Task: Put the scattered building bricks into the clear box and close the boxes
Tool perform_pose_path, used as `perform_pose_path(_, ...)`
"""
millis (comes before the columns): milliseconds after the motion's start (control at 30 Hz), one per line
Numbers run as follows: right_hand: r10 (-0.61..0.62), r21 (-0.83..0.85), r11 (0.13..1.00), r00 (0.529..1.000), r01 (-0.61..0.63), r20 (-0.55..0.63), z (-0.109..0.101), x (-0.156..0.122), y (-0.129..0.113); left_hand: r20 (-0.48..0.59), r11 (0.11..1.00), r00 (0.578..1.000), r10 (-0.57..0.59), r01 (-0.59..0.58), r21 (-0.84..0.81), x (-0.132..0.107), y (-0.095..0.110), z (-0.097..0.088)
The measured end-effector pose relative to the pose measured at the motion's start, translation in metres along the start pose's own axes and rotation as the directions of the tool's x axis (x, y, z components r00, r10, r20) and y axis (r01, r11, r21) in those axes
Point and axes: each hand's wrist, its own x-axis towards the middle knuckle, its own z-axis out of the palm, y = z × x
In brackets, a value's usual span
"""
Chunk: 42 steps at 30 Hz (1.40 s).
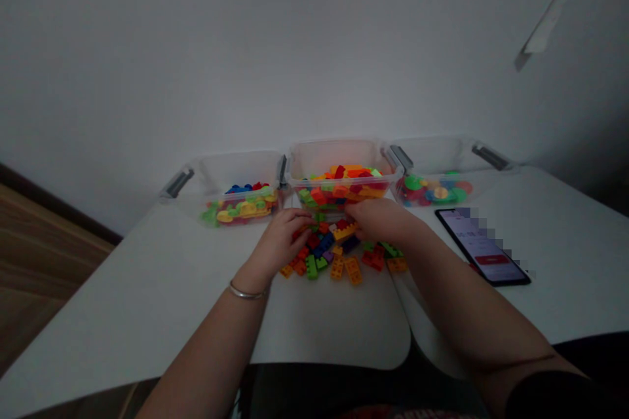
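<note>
My left hand (pixel 278 242) and right hand (pixel 381 221) are both curved down over the loose plastic bricks (pixel 327 252) on the white table (pixel 147 301), right under my fingers. The fingers are half closed, but I can't tell if either hand has a brick; the hands hide that. For this kind of picking, fingertips low at the pile's edge work best, one brick at a time, so nothing scatters. Just past my fingertips sit three clear bins: the left bin (pixel 236 167) has blue, green and yellow pieces, the middle bin (pixel 339 156) orange, red and green bricks, the right bin (pixel 442 154) round coloured discs (pixel 435 190). A phone (pixel 484 247) lies beyond my right fingers, well clear of the pile.
</note>
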Motion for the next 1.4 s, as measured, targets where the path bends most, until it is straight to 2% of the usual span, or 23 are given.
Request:
perform_pose_path(200,-0.042,0.084,0.995,0.998,0.045,-0.037,-0.001,0.001,0.002,-0.009,1.0,1.0,-0.008,0.008,-0.026,0.001,0.006,0.0)
perform_pose_path(400,-0.219,0.24,0.935,0.958,0.26,-0.183,0.006,0.005,0.001,0.007,0.997,1.0,-0.021,0.021,-0.073,0.006,0.016,0.0)
perform_pose_path(500,-0.258,0.288,0.898,0.928,0.333,-0.269,0.004,0.005,-0.002,0.015,0.995,1.0,-0.02,0.022,-0.096,0.007,0.019,0.0)
perform_pose_path(700,-0.276,0.254,0.895,0.902,0.368,-0.333,0.0,0.003,-0.008,-0.032,0.99,0.998,-0.049,0.044,-0.137,0.005,0.02,-0.001)
perform_pose_path(900,-0.292,0.289,0.878,0.905,0.382,-0.309,-0.011,-0.006,-0.005,-0.111,0.987,0.989,-0.102,0.087,-0.134,0.0,0.014,-0.004)
perform_pose_path(1000,-0.208,0.3,0.88,0.867,0.368,-0.453,-0.021,-0.014,0.009,-0.127,0.992,0.988,-0.088,0.076,-0.1,-0.002,0.009,-0.004)
perform_pose_path(1033,-0.157,0.295,0.886,0.83,0.358,-0.536,-0.023,-0.016,0.015,-0.129,0.994,0.988,-0.08,0.068,-0.089,-0.003,0.007,-0.004)
perform_pose_path(1100,-0.024,0.287,0.907,0.719,0.308,-0.695,-0.026,-0.019,0.028,-0.132,0.996,0.989,-0.061,0.052,-0.072,-0.004,0.005,-0.004)
perform_pose_path(1167,0.122,0.323,0.921,0.625,0.218,-0.771,-0.026,-0.019,0.039,-0.128,0.997,0.99,-0.053,0.045,-0.068,-0.005,0.005,-0.003)
perform_pose_path(1200,0.19,0.353,0.92,0.596,0.168,-0.78,-0.025,-0.018,0.043,-0.127,0.997,0.991,-0.051,0.043,-0.069,-0.006,0.005,-0.003)
perform_pose_path(1267,0.29,0.412,0.907,0.579,0.088,-0.762,-0.021,-0.014,0.049,-0.126,0.996,0.991,-0.052,0.043,-0.072,-0.006,0.005,-0.002)
perform_pose_path(1400,0.391,0.483,0.876,0.585,0.001,-0.711,-0.011,-0.002,0.053,-0.124,0.996,0.991,-0.049,0.04,-0.077,-0.005,0.007,-0.002)
